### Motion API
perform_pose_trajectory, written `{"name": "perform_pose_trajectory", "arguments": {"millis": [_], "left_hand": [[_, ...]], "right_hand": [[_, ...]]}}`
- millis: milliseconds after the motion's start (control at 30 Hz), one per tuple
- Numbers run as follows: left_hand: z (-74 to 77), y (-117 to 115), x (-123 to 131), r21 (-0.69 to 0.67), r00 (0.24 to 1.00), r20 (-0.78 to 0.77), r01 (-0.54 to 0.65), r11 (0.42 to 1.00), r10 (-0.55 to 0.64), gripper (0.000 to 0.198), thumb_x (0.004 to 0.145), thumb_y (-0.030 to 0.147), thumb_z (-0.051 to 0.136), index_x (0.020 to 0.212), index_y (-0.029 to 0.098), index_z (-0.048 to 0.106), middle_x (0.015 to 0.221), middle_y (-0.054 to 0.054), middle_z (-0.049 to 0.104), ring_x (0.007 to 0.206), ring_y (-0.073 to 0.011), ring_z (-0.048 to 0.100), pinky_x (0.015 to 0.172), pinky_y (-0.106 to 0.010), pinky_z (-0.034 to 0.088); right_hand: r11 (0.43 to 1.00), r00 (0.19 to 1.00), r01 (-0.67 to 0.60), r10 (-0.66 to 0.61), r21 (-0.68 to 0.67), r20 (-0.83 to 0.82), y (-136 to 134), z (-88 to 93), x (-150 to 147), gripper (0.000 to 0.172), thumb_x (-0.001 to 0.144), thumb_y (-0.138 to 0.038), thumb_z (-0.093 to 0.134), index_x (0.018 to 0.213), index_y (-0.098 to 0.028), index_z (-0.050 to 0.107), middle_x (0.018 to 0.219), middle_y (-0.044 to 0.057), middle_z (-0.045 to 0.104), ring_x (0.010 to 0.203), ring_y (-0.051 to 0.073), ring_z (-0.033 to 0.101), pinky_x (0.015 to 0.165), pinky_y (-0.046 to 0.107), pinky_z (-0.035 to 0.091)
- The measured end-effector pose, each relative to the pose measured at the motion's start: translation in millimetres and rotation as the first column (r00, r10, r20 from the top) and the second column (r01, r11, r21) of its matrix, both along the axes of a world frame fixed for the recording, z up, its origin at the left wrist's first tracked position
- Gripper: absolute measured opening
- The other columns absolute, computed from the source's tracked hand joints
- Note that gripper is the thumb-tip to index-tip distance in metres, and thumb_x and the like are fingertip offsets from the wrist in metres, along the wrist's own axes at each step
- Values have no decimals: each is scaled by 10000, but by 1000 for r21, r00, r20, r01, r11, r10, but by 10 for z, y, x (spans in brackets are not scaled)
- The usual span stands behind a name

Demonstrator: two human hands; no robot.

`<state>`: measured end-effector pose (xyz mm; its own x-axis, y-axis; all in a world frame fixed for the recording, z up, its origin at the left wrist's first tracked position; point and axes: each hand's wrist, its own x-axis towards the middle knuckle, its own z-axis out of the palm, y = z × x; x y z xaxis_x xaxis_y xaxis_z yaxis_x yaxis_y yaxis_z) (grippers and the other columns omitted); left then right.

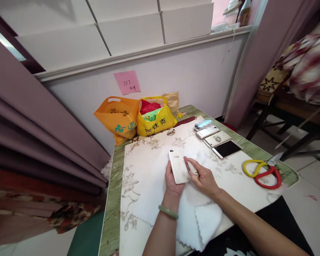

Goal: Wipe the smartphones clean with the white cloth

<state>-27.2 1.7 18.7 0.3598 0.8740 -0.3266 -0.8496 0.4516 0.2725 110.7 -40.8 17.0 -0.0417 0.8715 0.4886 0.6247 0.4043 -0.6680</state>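
Observation:
A white smartphone (179, 167) lies back side up in my left hand (172, 183), tilted a little, its camera at the upper left corner. The fingers of that hand curl round its lower left part, and a green bangle (168, 212) circles the wrist. My right hand (203, 179) is bent at the phone's right edge, with fingertips against it; a pale patch shows between thumb and forefinger that I cannot make out. Below both hands, a white cloth (188, 224) with scalloped edges hangs towards the table's near edge.
Several phones, including a dark-screened phone (227, 149), lie in a row at the right. Yellow-and-red-handled scissors (266, 173) rest near the right edge. An orange bag (116, 119) and a filled yellow bag (157, 124) stand against the wall. Purple curtains (42, 106) hang at the left.

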Motion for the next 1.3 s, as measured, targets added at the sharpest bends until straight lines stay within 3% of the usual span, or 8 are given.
{"name": "perform_pose_trajectory", "arguments": {"millis": [133,233,367,533,733,900,1067,1300], "left_hand": [[-30,3,-1,31,999,0,54,998,-54,519,924,477,466,1237,97,629,1156,-150,702,1071,-267,655,1003,-412,465],[-24,-10,7,45,998,-18,64,997,-63,577,921,496,462,1290,69,585,1217,-171,671,1130,-276,626,1028,-420,448],[-2,-30,22,41,997,-19,73,996,-73,598,915,500,473,1282,41,584,1237,-178,659,1167,-281,603,1053,-412,431],[-18,-32,33,37,998,-51,35,999,-33,507,912,474,495,1253,120,620,1235,-140,667,1199,-280,586,1064,-421,417],[38,-66,52,52,993,-84,92,994,-87,577,915,487,475,1302,71,575,1261,-175,645,1192,-287,586,1046,-415,432],[86,-79,61,27,992,-103,70,997,-67,547,920,471,478,1311,102,574,1227,-156,668,1134,-276,623,994,-391,463],[76,-69,64,33,992,-101,78,996,-74,582,912,477,479,1340,89,543,1247,-167,655,1117,-281,630,981,-396,471],[27,-52,49,23,992,-126,33,999,-30,494,913,441,495,1274,124,610,1148,-131,709,1048,-260,663,989,-387,466]], "right_hand": [[999,999,50,-50,-16,0,-15,-36,18,461,854,-240,482,1314,-259,489,1175,18,690,788,173,697,749,273,540],[998,998,57,-57,-41,6,-25,-32,26,417,848,-242,484,1263,-261,509,1058,6,720,720,177,682,688,274,520],[997,999,47,-48,-61,-10,-30,-31,32,445,853,-248,482,1298,-262,494,1124,25,709,786,196,696,737,299,536],[1000,1000,2,-3,-14,-16,-28,-30,36,573,865,-228,462,1432,-269,393,1390,35,563,1095,208,645,881,319,535],[995,996,87,-87,-47,-4,-36,-30,45,413,866,-245,482,1279,-236,506,1170,41,699,838,199,704,719,285,533],[988,988,145,-148,-52,-46,-29,-9,49,436,893,-248,462,1328,-266,476,1106,19,715,803,193,701,710,281,525],[987,988,150,-151,-59,-18,-25,-29,53,369,895,-273,474,1258,-231,523,987,32,738,746,203,702,663,280,523],[995,995,99,-99,8,-10,-30,-43,38,551,892,-237,463,1438,-270,391,1310,43,626,1049,209,660,870,320,533]]}}
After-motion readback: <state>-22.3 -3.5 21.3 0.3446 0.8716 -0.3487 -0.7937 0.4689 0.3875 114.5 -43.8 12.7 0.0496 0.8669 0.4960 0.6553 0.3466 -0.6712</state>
